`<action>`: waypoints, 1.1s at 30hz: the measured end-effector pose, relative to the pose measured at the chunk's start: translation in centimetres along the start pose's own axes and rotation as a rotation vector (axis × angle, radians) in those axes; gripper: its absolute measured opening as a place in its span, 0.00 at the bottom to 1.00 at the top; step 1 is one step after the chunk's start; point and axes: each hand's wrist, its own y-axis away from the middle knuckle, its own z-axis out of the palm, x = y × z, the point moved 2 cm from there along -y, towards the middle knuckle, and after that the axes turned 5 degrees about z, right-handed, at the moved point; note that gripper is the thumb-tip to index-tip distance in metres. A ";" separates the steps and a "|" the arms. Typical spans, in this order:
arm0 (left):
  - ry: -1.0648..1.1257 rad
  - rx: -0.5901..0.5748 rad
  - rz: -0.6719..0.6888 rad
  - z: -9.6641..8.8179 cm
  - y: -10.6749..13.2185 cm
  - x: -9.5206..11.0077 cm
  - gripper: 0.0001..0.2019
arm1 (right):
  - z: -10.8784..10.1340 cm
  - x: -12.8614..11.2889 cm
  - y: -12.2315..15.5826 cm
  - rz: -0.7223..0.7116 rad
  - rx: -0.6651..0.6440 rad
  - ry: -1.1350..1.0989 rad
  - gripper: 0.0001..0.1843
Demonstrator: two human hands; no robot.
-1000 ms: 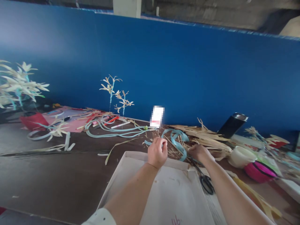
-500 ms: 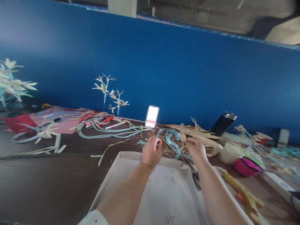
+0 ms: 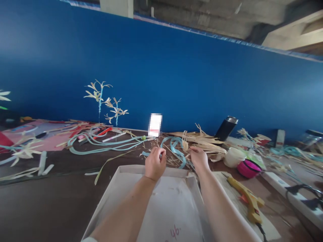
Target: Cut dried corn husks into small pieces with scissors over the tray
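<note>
Fingers of the right hand (image 3: 200, 160), at one o'clock, pinch narrowly, apparently on a pale straw bud (image 3: 185, 145) at their tips; those of the left hand (image 3: 154, 164), at twelve, curl inward, hold unclear. Nearest, toward six, lies a shallow white box (image 3: 171, 208). Farther off, blue ribbon (image 3: 178, 153) loops. Handling the bud seems the current step; the next move calls for a light grip.
</note>
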 end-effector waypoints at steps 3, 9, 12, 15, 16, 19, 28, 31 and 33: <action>-0.009 -0.001 0.013 -0.1 0.0 0.1 0.07 | 0.0 0.0 0.1 0.013 -0.016 -0.030 0.24; -0.029 -0.004 0.002 -0.1 -0.1 0.2 0.08 | 0.3 -0.5 0.7 -0.008 -0.002 -0.070 0.24; -0.033 -0.010 0.002 0.0 -0.1 0.2 0.07 | 0.5 -0.7 1.3 -0.014 -0.019 -0.097 0.24; -0.033 -0.008 0.014 0.0 -0.1 0.3 0.07 | 0.6 -1.2 1.9 -0.023 -0.047 -0.109 0.19; -0.033 -0.008 0.021 0.0 -0.1 0.3 0.07 | 0.6 -1.4 2.0 -0.029 -0.055 -0.111 0.17; -0.030 -0.011 0.028 0.1 -0.1 0.3 0.08 | 0.5 -2.0 2.2 -0.052 -0.080 -0.109 0.14; -0.036 -0.027 0.035 0.1 -0.2 0.2 0.08 | 0.3 -2.5 1.6 -0.122 -0.140 -0.057 0.14; -0.025 -0.030 0.029 0.1 -0.2 0.2 0.07 | -0.8 -2.3 0.2 -0.129 -0.130 -0.009 0.15; -0.020 -0.040 0.013 0.2 -0.2 0.2 0.07 | -1.6 -2.3 -1.2 -0.136 -0.107 0.024 0.16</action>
